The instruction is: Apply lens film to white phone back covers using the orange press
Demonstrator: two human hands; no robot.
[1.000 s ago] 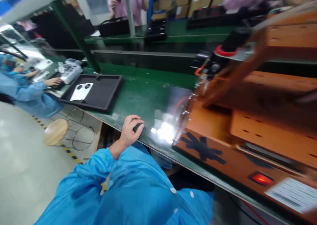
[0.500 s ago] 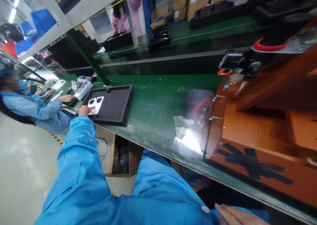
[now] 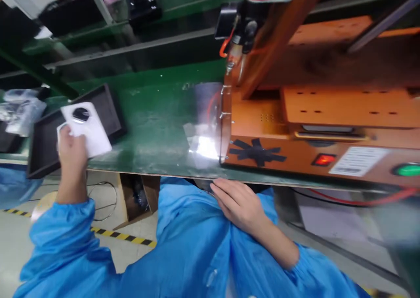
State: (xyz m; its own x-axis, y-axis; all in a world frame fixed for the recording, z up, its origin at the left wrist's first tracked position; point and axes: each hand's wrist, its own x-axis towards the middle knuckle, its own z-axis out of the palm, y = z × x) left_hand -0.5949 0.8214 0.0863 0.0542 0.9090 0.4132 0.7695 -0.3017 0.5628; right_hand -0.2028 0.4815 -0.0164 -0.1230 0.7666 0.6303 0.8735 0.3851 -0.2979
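Observation:
My left hand is closed on white phone back covers, flat white panels with a big round black camera opening. A second white edge shows behind my fingers, so there appear to be two. They are held above the right part of a shallow black tray on the bench. My right hand holds nothing; its fingers lie stretched out at the bench's front edge, over my lap.
An orange machine with a lit red switch and a green button stands on the right. Clear plastic sheet lies beside it on the green bench. Bagged parts sit at the left. A cardboard box stands below.
My left hand has lifted the white covers out of the black tray. My right hand has come up to the bench edge. The view has swung right, toward the orange machine.

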